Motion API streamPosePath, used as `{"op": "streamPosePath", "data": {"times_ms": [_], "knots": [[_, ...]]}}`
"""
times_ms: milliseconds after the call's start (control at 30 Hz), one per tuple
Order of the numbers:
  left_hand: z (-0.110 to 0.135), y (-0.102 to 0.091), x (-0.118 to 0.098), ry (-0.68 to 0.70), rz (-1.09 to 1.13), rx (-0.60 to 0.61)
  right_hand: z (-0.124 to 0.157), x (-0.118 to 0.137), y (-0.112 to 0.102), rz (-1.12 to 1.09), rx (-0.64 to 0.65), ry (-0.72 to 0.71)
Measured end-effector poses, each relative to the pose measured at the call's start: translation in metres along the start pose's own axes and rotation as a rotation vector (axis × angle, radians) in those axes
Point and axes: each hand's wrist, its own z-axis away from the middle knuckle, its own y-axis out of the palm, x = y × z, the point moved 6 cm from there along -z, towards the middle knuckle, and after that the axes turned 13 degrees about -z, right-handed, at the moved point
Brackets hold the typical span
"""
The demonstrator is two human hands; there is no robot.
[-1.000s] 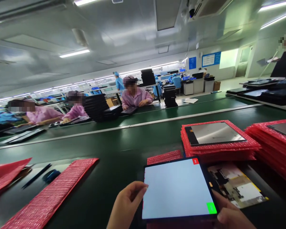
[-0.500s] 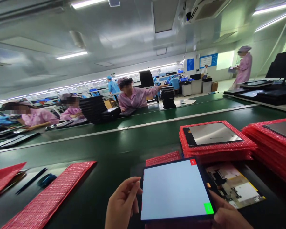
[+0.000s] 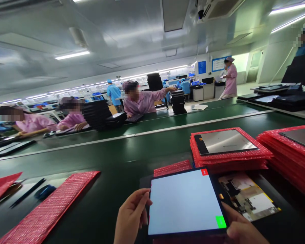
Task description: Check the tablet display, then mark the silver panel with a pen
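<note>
a black-rimmed screen (image 3: 184, 203) glows pale, two corners red and green.

Your dark green bench (image 3: 122, 154) has a pale strip (image 3: 167, 129) running lengthwise along it. To your left a long red bubble-wrap sleeve (image 3: 53, 206) lies slantwise on it, and to your right sit a nearer stack (image 3: 231, 160) and an outer stack (image 3: 292, 162) of red bubble wrap. Beyond the strip, you have a stack of flat black cases (image 3: 96, 115).

Room between left hand (image 3: 131, 215) and long red strip (image 3: 53, 206), red stack (image 3: 231, 160) blocking right
</note>
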Motion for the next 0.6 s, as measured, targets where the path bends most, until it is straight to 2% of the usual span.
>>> {"op": "streamPosePath", "data": {"times_ms": [333, 600], "knots": [[-0.004, 0.005, 0.002, -0.025, -0.055, 0.010, 0.000, 0.001, 0.009, 0.012, 0.004, -0.007], [-0.005, 0.007, 0.008, 0.036, -0.236, 0.013, 0.003, 0.000, -0.011, 0.128, -0.085, -0.013]]}}
